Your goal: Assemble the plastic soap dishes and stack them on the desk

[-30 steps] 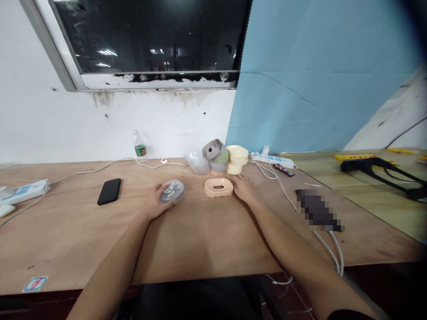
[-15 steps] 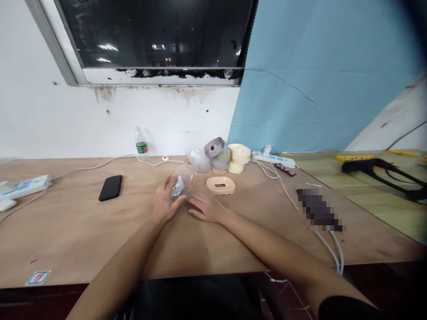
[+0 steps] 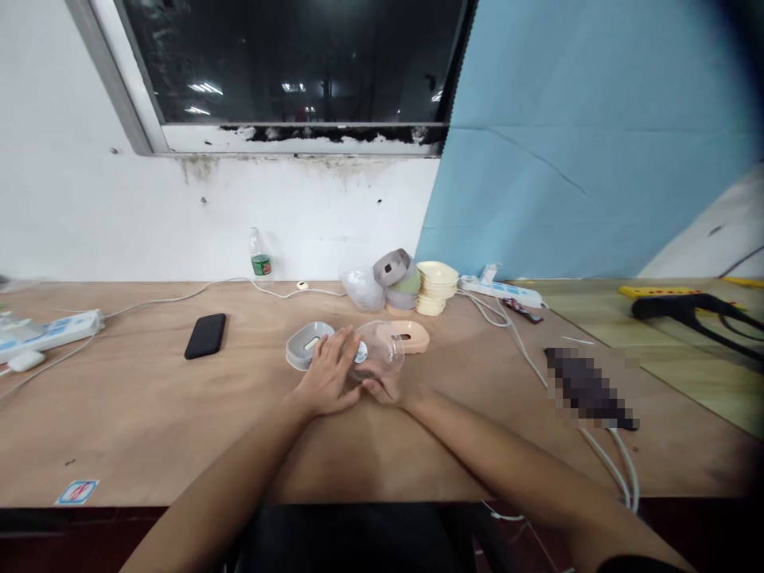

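A clear plastic cover (image 3: pixel 385 358), shaped like a shallow bowl with a small round sticker, is tilted up between my two hands. My left hand (image 3: pixel 329 372) has its fingers and thumb on the cover's left side, fingertips beside the sticker. Partly behind the cover, my right hand (image 3: pixel 389 388) grips its lower edge; its fingers are partly seen through the plastic. Just left of my left fingers lies a grey oval tray (image 3: pixel 298 348) with a slot in its middle. A peach oval tray (image 3: pixel 419 337), also slotted, lies behind the cover, partly hidden by it.
Toward the wall stand stacked cream trays (image 3: pixel 438 274), grey rings (image 3: pixel 391 268) and more clear plastic covers (image 3: pixel 363 289). A bottle (image 3: pixel 261 259) stands further left. A black phone (image 3: pixel 205 336), power strips (image 3: pixel 507 293) and white cables (image 3: pixel 525 358) lie on the wooden table (image 3: pixel 149 430).
The grey tray now lies uncovered on the table, left of the peach one. The clear cover has moved right, off the grey tray and in front of the peach tray. The camera view has shifted slightly.
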A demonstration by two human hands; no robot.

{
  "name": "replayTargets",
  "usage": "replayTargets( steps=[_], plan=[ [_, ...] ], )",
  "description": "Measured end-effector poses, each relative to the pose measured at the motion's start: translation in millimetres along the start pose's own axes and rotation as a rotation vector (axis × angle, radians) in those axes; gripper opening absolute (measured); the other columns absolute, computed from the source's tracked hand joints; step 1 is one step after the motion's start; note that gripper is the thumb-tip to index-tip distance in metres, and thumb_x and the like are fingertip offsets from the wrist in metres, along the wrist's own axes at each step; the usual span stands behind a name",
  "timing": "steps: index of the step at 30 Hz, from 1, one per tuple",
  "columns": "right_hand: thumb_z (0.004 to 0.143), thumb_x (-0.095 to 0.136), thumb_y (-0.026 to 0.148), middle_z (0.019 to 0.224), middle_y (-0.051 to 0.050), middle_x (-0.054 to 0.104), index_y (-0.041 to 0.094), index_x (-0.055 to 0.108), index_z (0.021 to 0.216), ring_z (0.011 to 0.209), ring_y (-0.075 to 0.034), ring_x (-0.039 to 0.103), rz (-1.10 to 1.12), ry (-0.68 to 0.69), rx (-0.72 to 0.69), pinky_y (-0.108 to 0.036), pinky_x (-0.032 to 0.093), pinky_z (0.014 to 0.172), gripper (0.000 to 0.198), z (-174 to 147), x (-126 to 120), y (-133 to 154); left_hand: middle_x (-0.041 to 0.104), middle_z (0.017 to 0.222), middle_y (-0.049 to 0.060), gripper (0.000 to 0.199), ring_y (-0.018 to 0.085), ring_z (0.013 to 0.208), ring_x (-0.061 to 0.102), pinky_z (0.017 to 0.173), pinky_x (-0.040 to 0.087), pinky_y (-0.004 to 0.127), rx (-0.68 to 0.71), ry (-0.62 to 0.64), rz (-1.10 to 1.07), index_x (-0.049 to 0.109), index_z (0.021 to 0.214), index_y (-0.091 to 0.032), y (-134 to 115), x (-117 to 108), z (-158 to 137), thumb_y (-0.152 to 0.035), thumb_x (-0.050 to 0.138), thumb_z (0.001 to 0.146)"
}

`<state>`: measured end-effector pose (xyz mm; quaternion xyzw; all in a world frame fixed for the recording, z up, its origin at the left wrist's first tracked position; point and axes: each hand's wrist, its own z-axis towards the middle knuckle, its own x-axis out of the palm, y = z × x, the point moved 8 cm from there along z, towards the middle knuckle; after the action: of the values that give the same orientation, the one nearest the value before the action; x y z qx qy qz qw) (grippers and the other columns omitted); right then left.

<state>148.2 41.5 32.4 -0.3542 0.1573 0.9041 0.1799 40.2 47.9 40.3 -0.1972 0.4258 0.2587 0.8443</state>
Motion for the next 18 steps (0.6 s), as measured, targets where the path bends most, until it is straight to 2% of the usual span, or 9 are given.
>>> replayTargets(
  steps=[2,6,9,12,14,18],
  plan=[
    [0.093,0.043,0.037,0.106,-0.008,0.067,0.023,0.061,0.107,0.103,-0.024,0.061,-0.005,-0.045,0.098,-0.043,0.045,0.094,0.027,-1.7,-3.7,-11.2,0.02,0.154,0.018,0.082,0.036,0.141,0.018,0.112,0.009,0.056,-0.101,0.015,0.094,0.023,0.149,-0.02,13.0,-1.6,1.6,-0.05,0.057,0.08],
    [0.091,0.051,0.031,0.096,-0.007,0.069,0.025,0.063,0.1,0.095,-0.024,0.061,-0.089,-0.158,0.243,-0.043,0.048,0.086,0.016,-4.0,-17.1,-35.9,0.025,0.152,0.018,0.08,0.039,0.14,0.018,0.112,0.008,0.057,-0.448,0.007,0.248,0.038,0.142,-0.021,62.0,-16.4,-8.6,-0.057,0.064,0.074],
    [0.09,0.051,0.025,0.089,-0.007,0.068,0.024,0.064,0.098,0.089,-0.024,0.06,-0.141,-0.15,0.239,-0.043,0.048,0.083,0.015,-0.8,-22.0,-42.4,0.038,0.145,0.019,0.084,0.039,0.133,0.032,0.11,0.016,0.056,-0.619,0.116,0.22,0.041,0.139,-0.021,97.5,-15.0,-24.8,-0.063,0.065,0.07],
    [0.09,0.049,0.018,0.095,-0.007,0.068,0.024,0.064,0.101,0.092,-0.023,0.059,-0.135,-0.097,0.169,-0.043,0.047,0.085,0.02,4.0,-20.6,-37.5,0.051,0.132,0.017,0.08,0.036,0.121,0.047,0.105,0.028,0.052,-0.722,0.234,0.117,0.041,0.137,-0.023,121.4,-5.3,-38.6,-0.061,0.064,0.071],
    [0.089,0.048,0.016,0.098,-0.006,0.068,0.025,0.065,0.102,0.096,-0.022,0.058,-0.117,-0.076,0.134,-0.044,0.047,0.087,0.023,5.6,-19.1,-33.6,0.052,0.129,0.016,0.079,0.035,0.118,0.05,0.1,0.034,0.049,-0.782,0.21,0.087,0.041,0.137,-0.023,130.5,-5.7,-43.3,-0.058,0.065,0.071],
    [0.087,0.049,0.013,0.105,-0.006,0.068,0.027,0.066,0.105,0.103,-0.023,0.058,-0.108,-0.048,0.116,-0.045,0.046,0.091,0.028,4.9,-16.4,-32.4,0.05,0.129,0.016,0.081,0.031,0.114,0.054,0.094,0.042,0.039,-0.859,0.053,-0.008,0.04,0.137,-0.02,136.0,-14.6,-45.2,-0.052,0.069,0.069]
  ],
)
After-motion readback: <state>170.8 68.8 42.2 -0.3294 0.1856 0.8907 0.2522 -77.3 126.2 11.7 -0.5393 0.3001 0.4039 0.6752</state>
